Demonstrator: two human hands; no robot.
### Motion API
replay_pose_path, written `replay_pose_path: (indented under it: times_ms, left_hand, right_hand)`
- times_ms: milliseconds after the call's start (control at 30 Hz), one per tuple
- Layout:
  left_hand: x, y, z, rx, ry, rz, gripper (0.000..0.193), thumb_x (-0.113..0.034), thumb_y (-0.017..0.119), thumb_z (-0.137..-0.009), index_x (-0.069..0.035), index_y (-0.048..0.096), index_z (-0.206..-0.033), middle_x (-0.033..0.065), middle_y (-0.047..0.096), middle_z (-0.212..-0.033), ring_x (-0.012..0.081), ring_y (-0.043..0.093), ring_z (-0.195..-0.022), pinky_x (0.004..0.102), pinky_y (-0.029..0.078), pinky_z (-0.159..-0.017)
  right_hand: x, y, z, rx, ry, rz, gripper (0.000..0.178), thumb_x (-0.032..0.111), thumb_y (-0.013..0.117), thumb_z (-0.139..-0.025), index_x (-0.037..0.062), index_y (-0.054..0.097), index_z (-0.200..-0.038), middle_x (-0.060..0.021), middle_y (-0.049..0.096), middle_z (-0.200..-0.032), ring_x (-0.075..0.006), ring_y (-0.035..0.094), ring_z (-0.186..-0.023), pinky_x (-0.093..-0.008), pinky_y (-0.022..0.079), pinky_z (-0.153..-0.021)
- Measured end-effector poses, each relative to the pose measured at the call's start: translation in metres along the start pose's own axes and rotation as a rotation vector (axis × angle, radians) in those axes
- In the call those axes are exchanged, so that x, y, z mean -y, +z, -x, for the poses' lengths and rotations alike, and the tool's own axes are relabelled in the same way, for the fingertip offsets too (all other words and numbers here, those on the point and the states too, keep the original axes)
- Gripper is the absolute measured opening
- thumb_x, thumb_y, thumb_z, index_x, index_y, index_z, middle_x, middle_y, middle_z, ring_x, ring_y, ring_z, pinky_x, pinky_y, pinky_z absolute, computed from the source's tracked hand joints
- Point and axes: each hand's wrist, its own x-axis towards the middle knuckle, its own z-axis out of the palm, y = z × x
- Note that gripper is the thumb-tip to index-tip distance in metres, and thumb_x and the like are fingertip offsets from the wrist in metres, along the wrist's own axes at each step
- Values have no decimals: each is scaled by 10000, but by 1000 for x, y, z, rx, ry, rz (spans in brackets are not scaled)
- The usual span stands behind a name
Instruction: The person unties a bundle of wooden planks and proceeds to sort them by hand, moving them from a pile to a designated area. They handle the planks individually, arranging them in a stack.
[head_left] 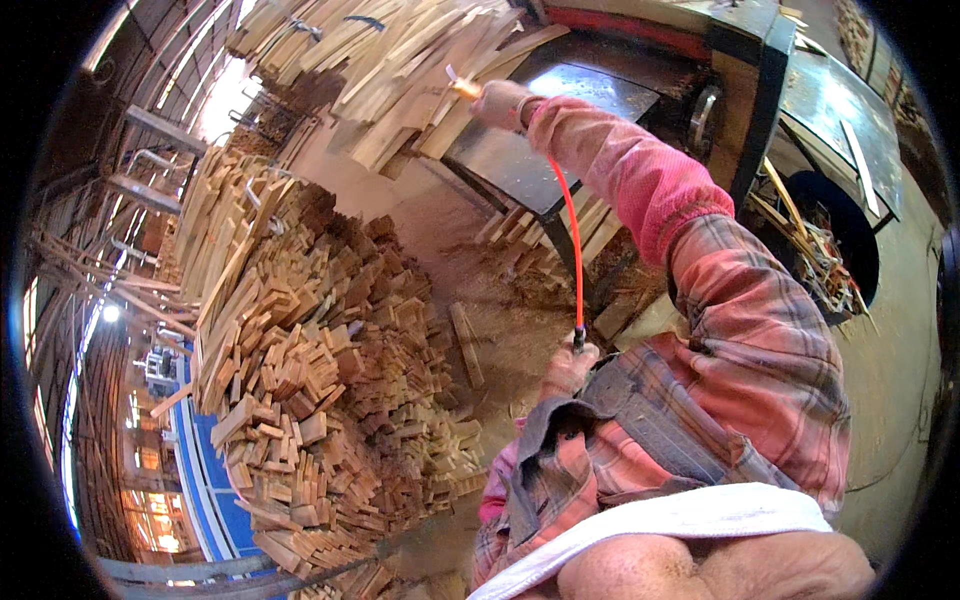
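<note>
My left hand (pixel 568 372) is near my chest, its fingers wrapped round the black end piece of a thin orange-red hose (pixel 576 240). From there the hose rises in a curve and passes out of sight by my right forearm. My right hand (pixel 500 105) is stretched far forward, closed on a short yellow-orange piece (pixel 465 89) with a pale tip; its exact kind is unclear. Beneath that hand lie the near edge of a metal machine table (pixel 520 165) and long wooden strips (pixel 430 60). Whether the hose reaches the yellow piece is hidden.
A tall heap of short wood offcuts (pixel 300 370) stands on the left. Right of the machine frame (pixel 765 90), a black round bin (pixel 860 240) holds scrap sticks beside another metal table (pixel 840 120). One loose board (pixel 466 345) lies on the dusty floor.
</note>
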Motion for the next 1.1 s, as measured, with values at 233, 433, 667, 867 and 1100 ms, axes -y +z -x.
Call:
replay_pose_path:
  times_ms: [233,433,667,867,1100]
  left_hand:
    - [67,-17,-19,-46,154,-48,310,-257,722,-942,-81,682,-1193,-29,678,-1000,61,606,-926,283,498,-827]
    - [73,-16,-8,-93,13,-12,171,-260,702,-950,-123,708,-1053,-100,589,-755,30,511,-644,264,400,-554]
    - [39,-6,-5,-64,79,150,154,-228,688,-945,-115,721,-1045,-77,616,-772,33,519,-650,245,411,-573]
    - [44,-10,-1,-242,-76,-66,284,-208,731,-927,-75,718,-1178,-26,712,-965,82,634,-865,270,510,-761]
    - [129,-56,62,-161,-91,257,268,-268,683,-946,-69,725,-1121,-2,720,-931,130,636,-837,314,502,-726]
  right_hand:
    - [-23,-6,-22,299,-70,-145,420,424,649,-933,13,729,-973,-87,692,-730,-180,643,-598,-354,494,-519]
    - [42,-6,26,349,-69,-263,349,398,677,-904,52,723,-890,-40,628,-652,-156,585,-539,-348,439,-469]
    - [-6,-18,-73,100,-136,-702,424,425,701,-925,18,676,-811,-27,575,-604,-141,504,-489,-340,351,-447]
    - [13,-29,-121,-57,-158,-450,464,488,620,-924,44,725,-839,-31,664,-712,-139,577,-598,-343,454,-563]
    - [172,-65,31,453,-217,-544,492,588,631,-931,120,680,-788,-12,574,-603,-128,507,-463,-287,379,-421]
